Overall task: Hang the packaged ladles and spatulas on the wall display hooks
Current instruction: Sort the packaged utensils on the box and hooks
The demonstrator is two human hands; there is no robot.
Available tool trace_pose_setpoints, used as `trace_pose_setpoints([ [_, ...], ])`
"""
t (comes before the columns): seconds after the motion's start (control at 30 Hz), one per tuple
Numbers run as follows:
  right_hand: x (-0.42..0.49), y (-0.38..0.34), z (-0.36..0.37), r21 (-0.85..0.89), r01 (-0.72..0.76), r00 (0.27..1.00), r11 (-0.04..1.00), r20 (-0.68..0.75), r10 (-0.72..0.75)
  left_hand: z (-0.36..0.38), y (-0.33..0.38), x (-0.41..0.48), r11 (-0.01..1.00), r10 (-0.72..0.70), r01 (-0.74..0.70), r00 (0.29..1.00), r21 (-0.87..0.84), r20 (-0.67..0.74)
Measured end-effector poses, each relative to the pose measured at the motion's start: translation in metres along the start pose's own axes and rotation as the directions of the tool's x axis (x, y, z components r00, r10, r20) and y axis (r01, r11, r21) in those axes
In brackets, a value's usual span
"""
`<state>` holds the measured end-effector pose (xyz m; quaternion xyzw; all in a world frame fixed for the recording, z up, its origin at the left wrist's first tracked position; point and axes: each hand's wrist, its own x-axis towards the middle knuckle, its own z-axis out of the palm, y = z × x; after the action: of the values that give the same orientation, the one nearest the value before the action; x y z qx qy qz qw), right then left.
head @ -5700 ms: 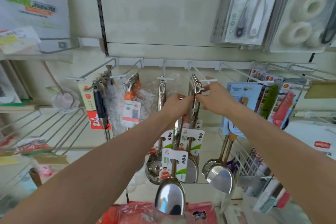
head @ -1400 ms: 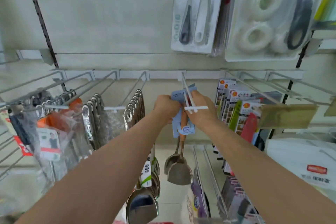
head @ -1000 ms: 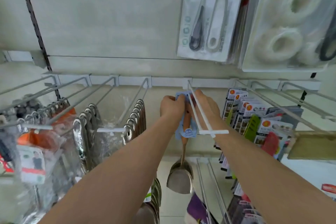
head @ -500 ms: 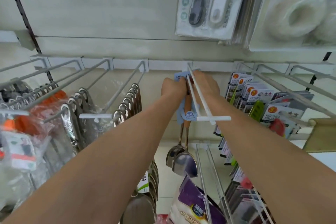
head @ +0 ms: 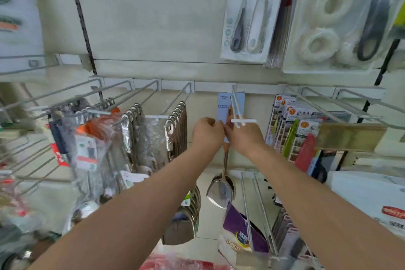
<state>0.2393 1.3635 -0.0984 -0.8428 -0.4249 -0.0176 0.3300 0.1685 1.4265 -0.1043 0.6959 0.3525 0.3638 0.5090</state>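
left hand (head: 207, 133): fingers curled, pinching blue card (head: 224, 108) | right hand (head: 243, 138): at its 3 o'clock, apparently gripping same card | hook (head: 237, 114): through card's 12 o'clock edge

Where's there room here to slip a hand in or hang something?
Bare wall flanks the blue card: one gap toward the ladle handles, one toward the colourful packs. Farther left, bagged utensils hang packed tight.

Spatula card (head: 223, 107) lower half hidden.
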Motion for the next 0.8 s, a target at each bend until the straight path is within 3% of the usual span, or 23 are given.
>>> trace_pose_setpoints([
  [0.13, -0.019, -0.008, 0.007, -0.075, 0.052, 0.998, 0.996, 0.030, -0.050, -0.026, -0.005, -0.031, 1.000, -0.014, 0.014, 1.000, -0.003, -0.006],
  [0.27, -0.035, -0.029, 0.018, -0.005, 0.130, 0.990, 0.992, 0.047, -0.129, -0.055, -0.010, -0.057, 1.000, 0.013, -0.012, 1.000, 0.014, -0.024],
  [0.47, -0.052, -0.070, 0.017, 0.119, 0.244, 0.970, 0.962, -0.031, -0.242, -0.098, -0.024, -0.074, 0.969, 0.110, -0.081, 0.987, 0.232, -0.115],
  [0.57, -0.053, -0.085, 0.024, 0.041, 0.277, 0.961, 0.960, -0.029, -0.276, -0.108, -0.030, -0.064, 0.898, 0.155, -0.071, 0.974, 0.434, -0.162],
  [0.73, -0.045, -0.097, 0.045, -0.138, 0.245, 0.969, 0.960, 0.005, -0.247, -0.099, -0.038, -0.040, 0.631, 0.151, -0.165, 0.985, 0.758, 0.088],
  [0.8, -0.039, -0.097, 0.046, -0.169, 0.247, 0.968, 0.954, 0.007, -0.249, -0.097, -0.038, -0.032, 0.616, 0.148, -0.181, 0.982, 0.766, 0.113],
])
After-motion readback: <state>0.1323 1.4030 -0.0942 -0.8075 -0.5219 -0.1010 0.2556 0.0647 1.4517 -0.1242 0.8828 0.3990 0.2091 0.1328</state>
